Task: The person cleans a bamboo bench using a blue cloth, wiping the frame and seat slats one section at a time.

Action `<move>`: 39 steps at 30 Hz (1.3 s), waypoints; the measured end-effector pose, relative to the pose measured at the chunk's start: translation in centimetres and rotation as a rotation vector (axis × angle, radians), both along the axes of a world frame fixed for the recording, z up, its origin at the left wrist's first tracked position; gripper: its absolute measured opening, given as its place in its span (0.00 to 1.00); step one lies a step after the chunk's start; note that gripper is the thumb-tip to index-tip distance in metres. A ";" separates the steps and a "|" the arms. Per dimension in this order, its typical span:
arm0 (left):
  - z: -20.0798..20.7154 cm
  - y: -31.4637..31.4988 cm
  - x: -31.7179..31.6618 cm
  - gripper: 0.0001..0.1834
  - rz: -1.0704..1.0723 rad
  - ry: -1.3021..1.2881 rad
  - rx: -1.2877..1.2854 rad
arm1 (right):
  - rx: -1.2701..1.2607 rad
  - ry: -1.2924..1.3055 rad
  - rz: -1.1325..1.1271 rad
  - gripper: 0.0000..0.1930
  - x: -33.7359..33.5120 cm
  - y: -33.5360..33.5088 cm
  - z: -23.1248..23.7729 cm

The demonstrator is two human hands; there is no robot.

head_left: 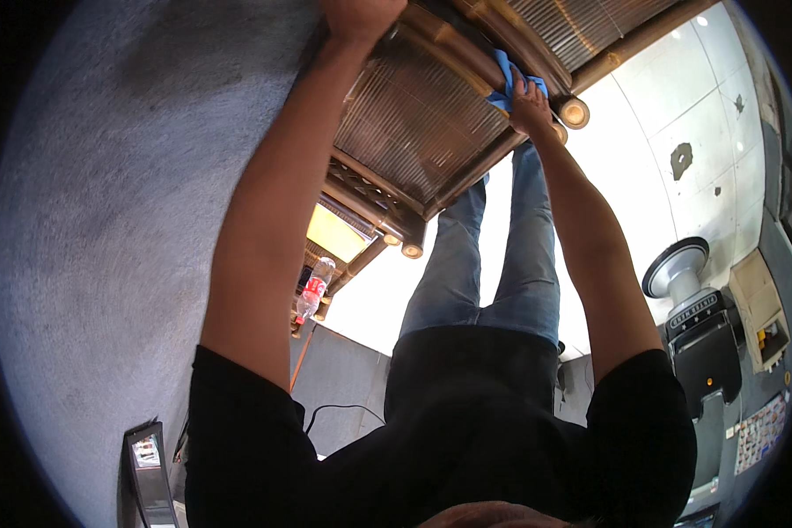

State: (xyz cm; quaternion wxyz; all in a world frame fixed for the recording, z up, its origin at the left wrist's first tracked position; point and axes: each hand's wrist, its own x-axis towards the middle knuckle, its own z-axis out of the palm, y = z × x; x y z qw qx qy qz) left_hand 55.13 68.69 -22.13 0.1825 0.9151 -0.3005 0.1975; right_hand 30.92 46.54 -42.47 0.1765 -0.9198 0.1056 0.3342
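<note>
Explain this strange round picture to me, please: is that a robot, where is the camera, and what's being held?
No robot here: these are a person's two bare hands. A wide fisheye camera worn on the head looks down, so straight edges bend. The right hand holds a blue cloth against brown bamboo furniture. The left hand is cut off by the top edge, so its grip can't be told. Beside the left forearm, a clear bottle with a red label appears to rest on bamboo.

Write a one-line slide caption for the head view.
Right hand holds a blue cloth against slatted bamboo furniture; left hand, partly cut off at the top edge.
</note>
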 end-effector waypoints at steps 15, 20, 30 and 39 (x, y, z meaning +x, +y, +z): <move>-4.9 18.7 -11.6 0.43 0.300 0.777 0.086 | 0.016 -0.185 -0.023 0.50 -1.8 -0.8 -1.6; -4.6 18.7 -11.1 0.38 0.268 0.760 0.125 | -0.080 -0.107 0.023 0.51 -2.0 -0.5 -1.8; -5.2 19.0 -11.8 0.47 0.328 0.561 0.316 | -0.125 -0.526 -0.070 0.39 -2.8 1.7 -1.2; -4.5 16.8 -11.1 0.53 0.364 0.729 0.287 | 0.313 -0.617 -0.324 0.31 13.4 13.6 -1.8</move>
